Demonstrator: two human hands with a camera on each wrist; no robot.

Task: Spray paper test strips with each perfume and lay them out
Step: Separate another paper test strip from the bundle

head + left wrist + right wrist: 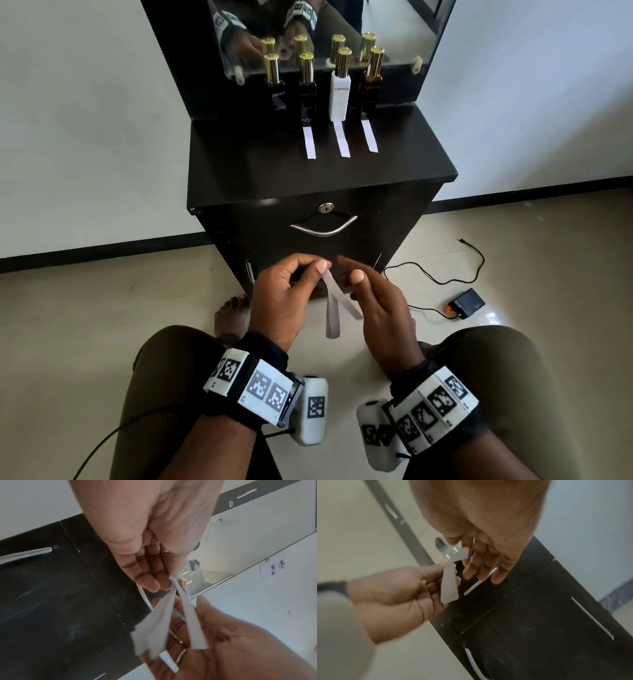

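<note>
My left hand (322, 267) pinches the top ends of several white paper strips (333, 315) between thumb and forefinger, low in front of the dresser. The strips (154, 628) fan out and hang down. My right hand (349, 269) is just right of them with straight fingers (482, 574); one strip slants toward its palm. Whether it touches is blurred. On the dresser stand two dark perfume bottles (274, 92) (307, 92), a white one (340, 96) and an amber one (370, 89), all gold-capped. Single strips (309, 142) (342, 139) (370, 137) lie before the three right-hand bottles.
The black dresser top (274, 171) backs onto a mirror (394, 31). Its drawer has a metal handle (323, 228) just above my hands. A black box (467, 303) with a cable lies on the floor to the right. A bare foot (233, 308) and my knees are below.
</note>
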